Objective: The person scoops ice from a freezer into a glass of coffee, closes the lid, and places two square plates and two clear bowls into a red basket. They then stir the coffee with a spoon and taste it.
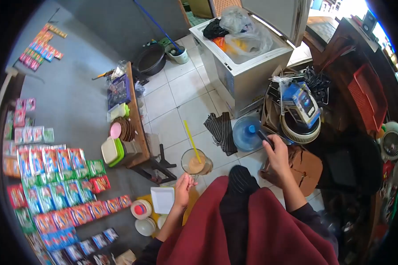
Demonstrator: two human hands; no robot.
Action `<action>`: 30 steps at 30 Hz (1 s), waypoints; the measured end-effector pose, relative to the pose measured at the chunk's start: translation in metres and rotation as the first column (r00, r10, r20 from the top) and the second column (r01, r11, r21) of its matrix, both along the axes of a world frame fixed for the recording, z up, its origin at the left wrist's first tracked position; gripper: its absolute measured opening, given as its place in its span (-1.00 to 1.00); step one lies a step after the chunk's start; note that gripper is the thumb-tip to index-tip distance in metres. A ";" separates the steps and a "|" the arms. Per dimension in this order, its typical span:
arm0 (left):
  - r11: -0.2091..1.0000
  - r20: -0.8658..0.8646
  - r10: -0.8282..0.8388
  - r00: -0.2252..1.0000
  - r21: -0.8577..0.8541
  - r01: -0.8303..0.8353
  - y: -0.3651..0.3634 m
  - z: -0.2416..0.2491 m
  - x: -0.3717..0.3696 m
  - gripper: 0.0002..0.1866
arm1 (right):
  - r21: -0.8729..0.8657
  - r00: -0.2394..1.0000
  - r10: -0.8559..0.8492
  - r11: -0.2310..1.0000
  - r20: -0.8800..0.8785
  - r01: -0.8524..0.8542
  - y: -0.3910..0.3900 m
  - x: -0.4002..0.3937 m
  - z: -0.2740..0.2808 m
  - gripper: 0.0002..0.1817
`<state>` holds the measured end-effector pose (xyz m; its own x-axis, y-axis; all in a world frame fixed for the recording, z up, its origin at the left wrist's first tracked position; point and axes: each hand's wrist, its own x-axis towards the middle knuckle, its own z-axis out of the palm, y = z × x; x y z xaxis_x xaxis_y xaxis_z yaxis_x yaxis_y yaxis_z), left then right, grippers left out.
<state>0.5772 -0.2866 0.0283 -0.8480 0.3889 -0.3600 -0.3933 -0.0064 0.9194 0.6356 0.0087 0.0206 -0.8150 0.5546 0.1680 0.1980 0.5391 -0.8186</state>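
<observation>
My left hand [184,190] is closed on the handle of a clear glass mug [208,165]. Inside the mug is a light brown drink, and a yellow straw [191,139] leans up out of it. To the right, my right hand [277,155] grips a dark, slim object [265,137] that I cannot identify. Just beyond that hand, a blue water jug [245,138] stands on the tiled floor beside a striped dark cloth [222,132].
A white chest freezer [247,75] holding plastic bags is ahead. Left are a wooden bench [139,119] with bowls and containers, and hanging sachets [59,194]. A black basin [150,60] and bucket [177,54] stand behind. Stacked goods and a red basket [369,97] are right.
</observation>
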 end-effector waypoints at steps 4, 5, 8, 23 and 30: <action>0.995 0.062 0.007 0.998 0.100 -0.013 -0.009 -0.009 -0.084 -0.70 | -0.119 0.962 -0.211 0.965 0.174 0.233 0.007 -0.045 -0.016 -0.75; 0.991 0.091 0.006 0.996 0.131 -0.018 -0.008 -0.010 -0.106 -0.69 | -0.159 0.952 -0.254 0.947 0.170 0.281 0.013 -0.059 -0.027 -0.74; 0.979 0.129 -0.092 0.987 0.193 0.066 -0.009 -0.024 -0.176 -0.68 | -0.327 0.893 -0.345 0.842 0.288 0.430 0.026 -0.117 -0.036 -0.76; 0.901 0.117 -0.433 0.894 0.068 0.428 0.093 -0.003 -0.466 -0.69 | 0.143 0.657 -0.636 0.754 0.406 0.641 0.199 -0.426 -0.068 -0.67; 0.583 0.071 -0.812 0.579 0.079 0.808 0.217 -0.015 -0.612 -0.69 | 0.297 0.440 -0.609 0.750 0.660 0.592 0.261 -0.476 -0.120 -0.80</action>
<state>-0.0348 -0.0695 0.0129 -0.1385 0.9113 -0.3877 -0.3302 0.3266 0.8856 0.1597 0.2702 -0.0996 -0.1443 0.9555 -0.2573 0.9589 0.0709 -0.2746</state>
